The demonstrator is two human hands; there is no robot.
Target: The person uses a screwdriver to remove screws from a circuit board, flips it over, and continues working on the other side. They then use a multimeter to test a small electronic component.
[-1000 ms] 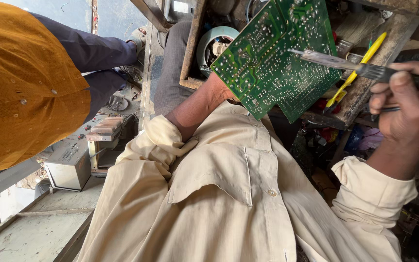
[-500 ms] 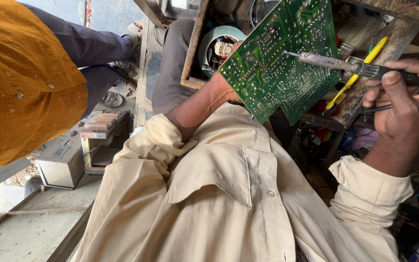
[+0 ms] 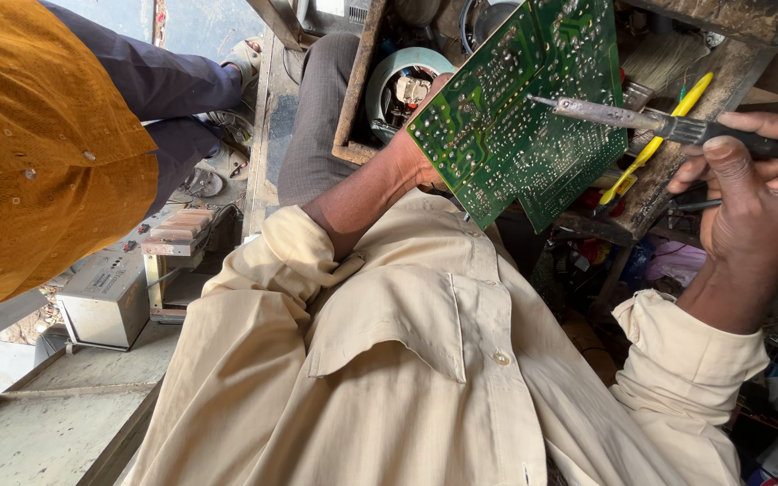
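Observation:
My left hand (image 3: 425,153) holds a green circuit board (image 3: 520,112) up by its left edge, solder side toward me; the board hides most of the fingers. My right hand (image 3: 754,184) grips the dark handle of a soldering iron (image 3: 650,119). The iron's metal tip rests against the upper middle of the board. Both arms wear a beige shirt with rolled sleeves.
Another person in an orange shirt (image 3: 38,153) and dark trousers sits at the left. A round motor part (image 3: 402,85) lies behind the board, a yellow-handled tool (image 3: 655,144) at its right. A grey metal box (image 3: 110,292) stands lower left. Clutter fills the right side.
The view has shifted slightly. The board and the soldering iron stay together, with the tip still on the board.

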